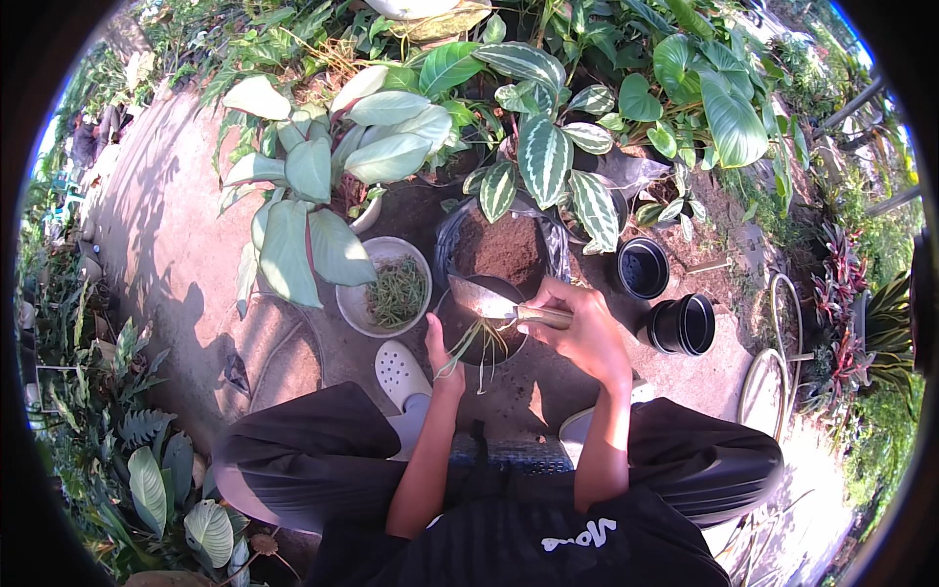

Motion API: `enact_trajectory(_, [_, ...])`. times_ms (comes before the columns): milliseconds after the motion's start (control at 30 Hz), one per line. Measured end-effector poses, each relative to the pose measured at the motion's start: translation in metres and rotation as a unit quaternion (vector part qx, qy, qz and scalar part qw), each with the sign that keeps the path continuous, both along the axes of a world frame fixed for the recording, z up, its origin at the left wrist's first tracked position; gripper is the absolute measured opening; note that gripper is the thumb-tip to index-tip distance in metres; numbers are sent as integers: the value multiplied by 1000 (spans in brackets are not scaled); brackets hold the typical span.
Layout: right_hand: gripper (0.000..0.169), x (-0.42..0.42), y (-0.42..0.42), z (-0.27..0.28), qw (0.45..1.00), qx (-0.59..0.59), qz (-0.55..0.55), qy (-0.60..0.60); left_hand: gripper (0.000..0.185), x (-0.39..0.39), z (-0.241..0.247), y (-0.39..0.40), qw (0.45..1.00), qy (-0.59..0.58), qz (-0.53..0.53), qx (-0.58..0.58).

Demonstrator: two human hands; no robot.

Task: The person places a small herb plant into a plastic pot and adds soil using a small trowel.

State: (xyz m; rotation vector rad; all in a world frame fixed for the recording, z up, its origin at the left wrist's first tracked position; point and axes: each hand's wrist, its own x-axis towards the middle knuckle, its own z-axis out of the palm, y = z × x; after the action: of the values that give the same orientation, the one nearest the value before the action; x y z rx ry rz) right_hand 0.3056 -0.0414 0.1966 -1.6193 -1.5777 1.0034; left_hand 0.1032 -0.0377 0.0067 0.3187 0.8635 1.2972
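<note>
My right hand grips the wooden handle of a garden trowel, its metal blade pointing left over a round dark pot. Inside the pot is dark soil, partly hidden by the blade. A small plant with thin, grass-like leaves hangs over the pot's near side. At the pot's left side is my left hand, thumb raised, with some leaves crossing it. Its other fingers are hidden, so any hold on the pot or plant is unclear. Just beyond lies a black plastic bag of brown soil.
A pale bowl of green clippings stands left of the pot. To the right are a black pot and stacked black pots. Broad-leaved potted plants crowd the far side. My clog-covered foot is near the bowl.
</note>
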Motion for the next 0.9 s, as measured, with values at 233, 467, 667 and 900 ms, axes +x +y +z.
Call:
enact_trajectory(233, [28,11,-2,-7,998,47,-24,-16,59,2,4,0,1000,11,7,-3])
enact_trajectory(467, [28,35,-16,5,992,17,-78,-99,54,2,6,2,999,29,6,22])
enact_trajectory(667, [28,39,-21,11,994,24,-68,-87,54,4,9,2,999,32,2,14])
enact_trajectory(900, [27,37,-23,24,991,-67,-37,-106,53,2,6,1,1000,23,10,-2])
